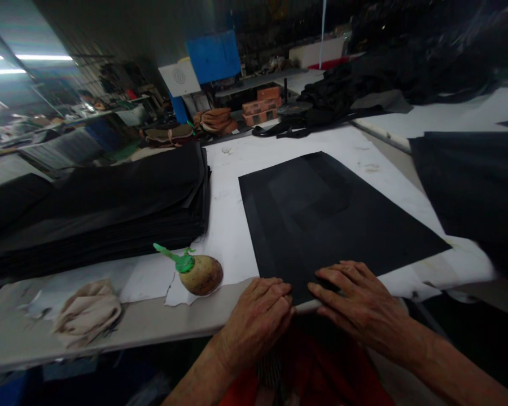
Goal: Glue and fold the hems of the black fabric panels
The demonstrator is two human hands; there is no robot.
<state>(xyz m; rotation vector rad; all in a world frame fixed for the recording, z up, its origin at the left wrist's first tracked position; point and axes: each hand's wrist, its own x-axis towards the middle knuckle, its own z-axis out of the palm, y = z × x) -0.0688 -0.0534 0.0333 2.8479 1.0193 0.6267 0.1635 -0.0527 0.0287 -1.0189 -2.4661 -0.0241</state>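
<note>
Black sheet (pixel 330 220) extending away from both hands: right hand (pixel 359 301) flat, fingers spread, on its near edge; left hand (pixel 260 316) curled at its corner, clasp indiscernible.

black sheet (pixel 322 220), black stack (pixel 110 208), white table (pixel 228 220), green-capped brown bottle (pixel 200 274), beige rag (pixel 88 311), blue board (pixel 214 56)

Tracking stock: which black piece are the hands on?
The single flat sheet, touched by left hand and right hand; the thick stack lies apart.
</note>
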